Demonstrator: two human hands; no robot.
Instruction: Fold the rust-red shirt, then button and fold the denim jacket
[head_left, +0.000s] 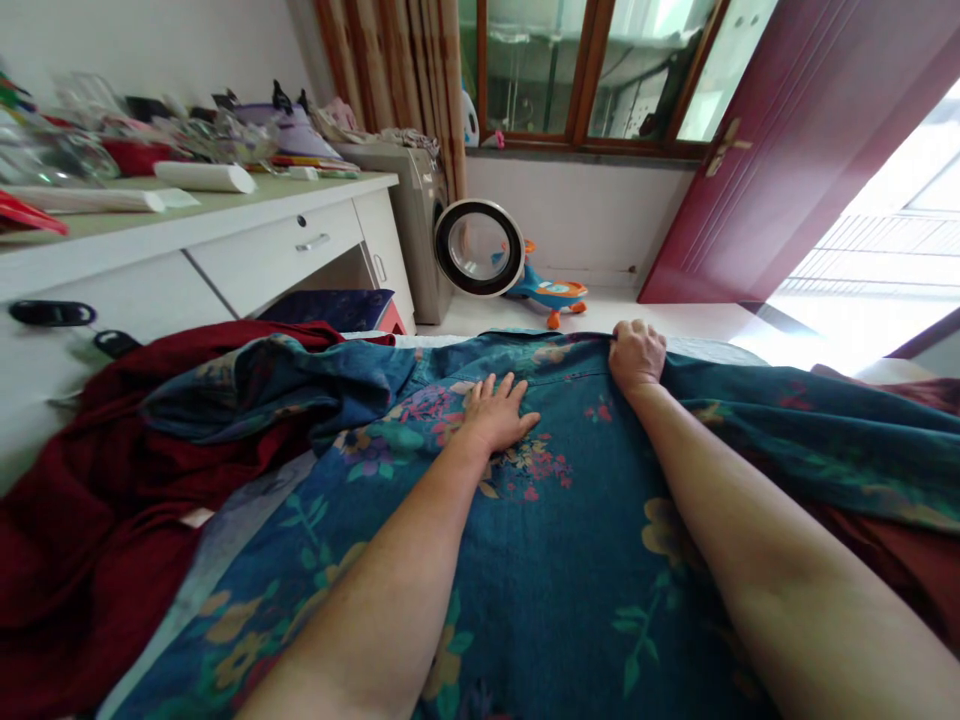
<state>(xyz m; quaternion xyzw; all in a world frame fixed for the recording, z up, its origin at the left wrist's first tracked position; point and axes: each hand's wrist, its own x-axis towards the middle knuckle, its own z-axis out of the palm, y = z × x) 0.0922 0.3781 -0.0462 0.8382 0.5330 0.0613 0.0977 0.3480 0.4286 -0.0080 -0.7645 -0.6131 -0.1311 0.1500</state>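
A blue floral garment point(555, 560) with long sleeves lies spread out in front of me, its sleeves reaching out to both sides. My left hand point(496, 412) rests flat on its upper middle, fingers spread over a printed flower cluster. At the far edge, near the collar, my right hand point(637, 352) is closed on the cloth with its fingers curled under. A dark red cloth point(90, 530) is bunched at the left, partly beneath the left sleeve point(247, 390).
Left stands a white desk point(270, 235) crowded with items. Beyond it, a washing machine point(416, 190) has its round door point(480, 247) swung out. A blue and orange ride-on toy point(551, 290) sits on the floor. A red door point(780, 150) stands ajar at right.
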